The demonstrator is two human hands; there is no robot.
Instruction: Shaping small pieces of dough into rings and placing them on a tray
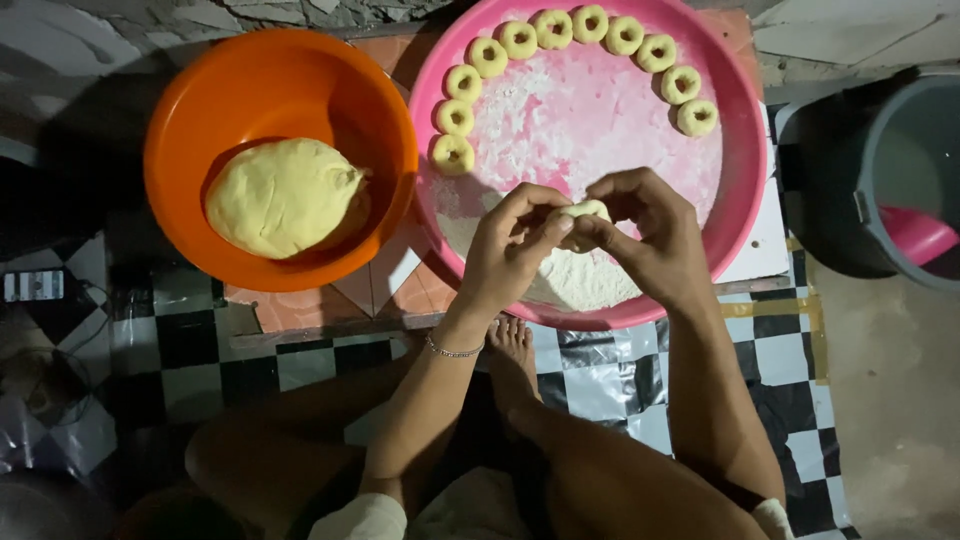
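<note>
Dough (582, 212) sits pinched between our two hands: a small pale piece held over the near side of the pink tray (745, 150). Our left hand (515, 245) closes its thumb and fingers on one side of it, our right hand (640, 225) closes on the other, and both sets of fingers are curled tight around the piece, so neither hand is open.

Just beyond our hands, nine finished rings (553, 28) lie in an arc along the far rim of the tray, each with a hole in the middle. The tray floor between them and our hands is dusted with flour (585, 280), which is heaped right below our hands.

Left of our left hand, an orange bowl (170, 140) holds a large lump of yellow dough (285, 195). We judge the work to be at an early stage, since that lump is far bigger than all the rings together. To the right of our right hand stands a grey bucket (880, 170).
</note>
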